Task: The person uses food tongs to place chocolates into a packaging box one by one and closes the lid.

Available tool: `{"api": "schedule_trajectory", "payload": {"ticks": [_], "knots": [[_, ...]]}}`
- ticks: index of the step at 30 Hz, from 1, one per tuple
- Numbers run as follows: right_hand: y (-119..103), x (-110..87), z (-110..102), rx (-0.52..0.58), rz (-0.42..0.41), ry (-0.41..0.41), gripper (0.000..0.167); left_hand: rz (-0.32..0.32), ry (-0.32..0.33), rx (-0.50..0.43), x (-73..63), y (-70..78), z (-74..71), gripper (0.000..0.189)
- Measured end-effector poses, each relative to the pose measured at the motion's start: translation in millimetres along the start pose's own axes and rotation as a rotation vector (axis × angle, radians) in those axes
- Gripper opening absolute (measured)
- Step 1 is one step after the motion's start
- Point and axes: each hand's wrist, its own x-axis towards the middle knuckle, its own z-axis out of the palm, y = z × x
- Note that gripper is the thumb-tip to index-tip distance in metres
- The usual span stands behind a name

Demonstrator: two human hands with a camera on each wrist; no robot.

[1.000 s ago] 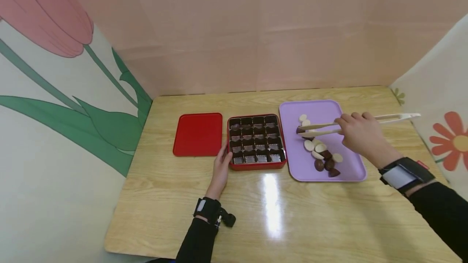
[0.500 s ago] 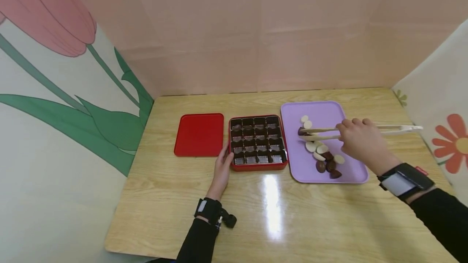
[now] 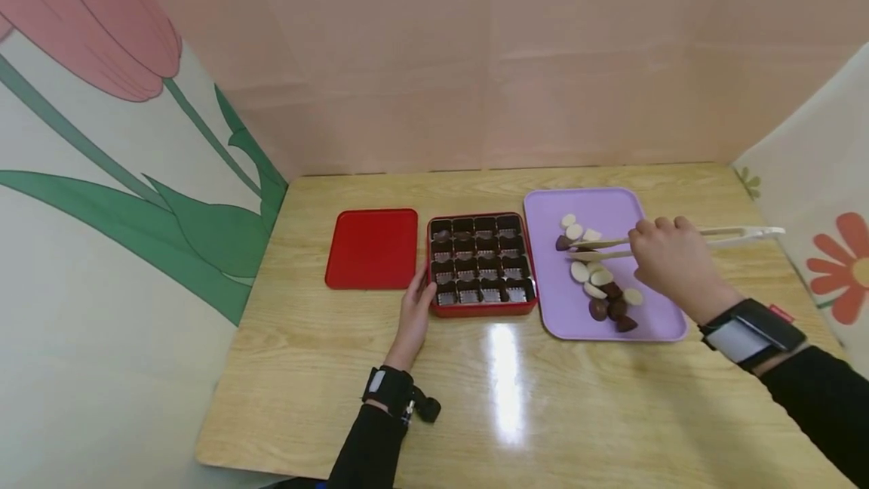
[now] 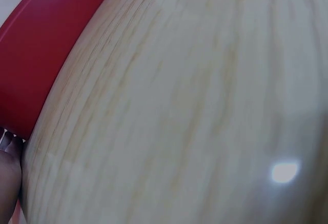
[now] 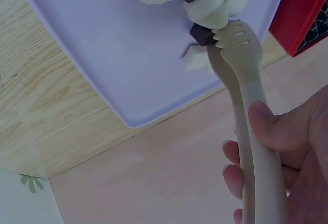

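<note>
My right hand [image 3: 668,255] grips a pair of cream tongs [image 5: 256,131], thumb on one arm and fingers on the other. The tongs' tips sit over the purple tray [image 3: 655,315], beside a dark chocolate piece [image 5: 203,34]; whether they pinch it I cannot tell. White chocolate pieces [image 3: 579,272] and brown ones [image 3: 598,309] lie on the tray. My left hand [image 3: 410,323] rests against the left side of a red box [image 3: 485,311], fingers along its wall, thumb near the front corner. The box has a dark divided insert [image 3: 486,269]; brown pieces appear in its back left compartments.
A red square lid [image 3: 372,249] lies left of the box on the wooden table [image 3: 305,391]. The tray stands close against the box's right side. A pink wall covering [image 3: 475,59] rises behind the table, with flower-printed walls left and right.
The tongs' tips have shifted slightly right, away from the leftmost dark piece, and stand a little closer together. A white piece behind them now shows. My left hand stays at the box.
</note>
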Motion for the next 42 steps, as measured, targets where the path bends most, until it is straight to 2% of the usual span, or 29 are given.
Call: {"api": "schedule_trajectory", "payload": {"ticks": [3, 7, 9, 13, 16, 22, 29, 34, 42], "knots": [[1.5, 1.1, 0.2, -0.014, 0.015, -0.028, 0.044, -0.01, -0.004, 0.001, -1.9, 7.0, 0.1, 0.05], [5.3, 5.3, -2.0, -0.024, 0.036, -0.027, 0.042, -0.009, 0.006, 0.007, 0.6, -0.5, -0.5, 0.05], [6.5, 9.4, -4.3, -0.018, 0.04, 0.011, 0.04, -0.006, 0.012, 0.006, 2.8, -7.3, -1.4, 0.049], [4.1, 22.4, -9.7, 0.017, 0.029, 0.1, 0.031, 0.003, 0.01, 0.006, 3.0, -8.2, -1.8, 0.049], [-3.1, 37.8, -15.4, 0.048, 0.019, 0.125, 0.024, 0.001, 0.001, -0.001, 2.6, -7.1, -1.8, 0.048], [-28.0, 74.6, -22.2, 0.095, 0.029, 0.1, 0.026, 0.008, -0.024, -0.012, -0.3, 4.7, 0.2, 0.049], [-55.3, 108.8, -19.4, 0.147, 0.034, 0.059, 0.023, 0.012, -0.024, -0.01, -6.0, 18.5, 4.4, 0.049], [-67.0, 120.1, -15.4, 0.137, 0.025, 0.04, 0.024, 0.004, -0.027, -0.005, -8.1, 20.7, 6.1, 0.05], [-75.2, 124.5, -10.5, 0.14, 0.026, 0.011, 0.024, 0.004, -0.025, -0.002, -8.5, 21.4, 6.4, 0.049]]}}
